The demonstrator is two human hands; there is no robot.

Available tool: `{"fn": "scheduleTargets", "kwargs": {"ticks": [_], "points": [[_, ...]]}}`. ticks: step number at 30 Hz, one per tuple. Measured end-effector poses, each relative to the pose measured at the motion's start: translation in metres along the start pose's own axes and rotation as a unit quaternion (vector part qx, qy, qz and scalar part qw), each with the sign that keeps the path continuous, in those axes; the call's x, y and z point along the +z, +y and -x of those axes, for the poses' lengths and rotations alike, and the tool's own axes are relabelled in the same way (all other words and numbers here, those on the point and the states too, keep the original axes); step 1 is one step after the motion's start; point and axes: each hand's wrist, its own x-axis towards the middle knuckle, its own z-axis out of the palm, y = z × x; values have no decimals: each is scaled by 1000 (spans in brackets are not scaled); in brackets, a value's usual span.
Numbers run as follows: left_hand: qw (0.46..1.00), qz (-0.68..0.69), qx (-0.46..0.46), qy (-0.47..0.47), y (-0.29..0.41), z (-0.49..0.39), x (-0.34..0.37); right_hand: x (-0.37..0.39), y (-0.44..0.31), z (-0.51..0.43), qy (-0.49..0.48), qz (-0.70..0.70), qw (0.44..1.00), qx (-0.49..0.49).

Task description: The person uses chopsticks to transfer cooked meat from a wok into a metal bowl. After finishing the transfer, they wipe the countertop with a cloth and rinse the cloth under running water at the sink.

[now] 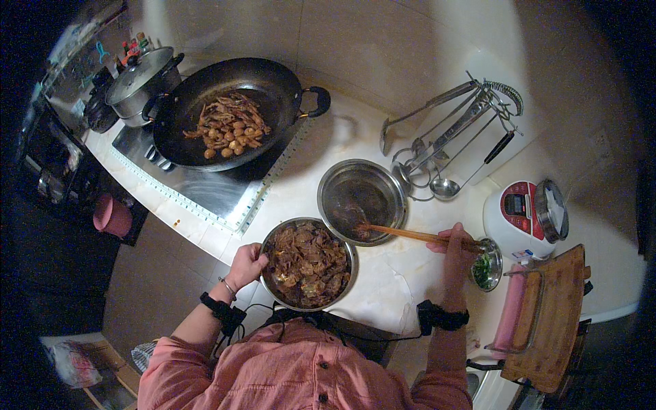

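Note:
My left hand (249, 265) grips the rim of a round metal bowl (353, 271) at the counter's front edge. Chunks of brown cooked meat (307, 261) fill this bowl. In my right hand (455, 246) is a pair of wooden chopsticks (405, 233), slanting left. Their tips reach into a second metal bowl (402, 205), which holds only a little dark liquid and some reddish residue near the tips. The two bowls stand side by side. Just beyond my right fingers sits a small metal bowl (497, 266) of chopped greens.
A black wok (230, 74) with browned food and small round pieces sits over the cooktop (215, 197). Behind it is a lidded pot (138, 87). A utensil rack (461, 123), a white-and-red appliance (517, 215) and wooden cutting boards (553, 318) line the right side.

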Motion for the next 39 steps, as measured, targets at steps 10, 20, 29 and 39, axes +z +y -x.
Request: {"fn": "scheduleTargets", "kwargs": {"ticks": [10,20,29,39], "points": [[1000,-3,-4,-6,10,3,-2,8,44,-17,-26,193,969,-151],[999,47,-15,7,19,6,0,47,45,2,-52,-13,998,33],[1000,21,0,21,14,4,1,44,44,7,-11,-118,986,120],[999,-32,-3,8,9,2,-2,39,37,5,23,-112,989,95]]}}
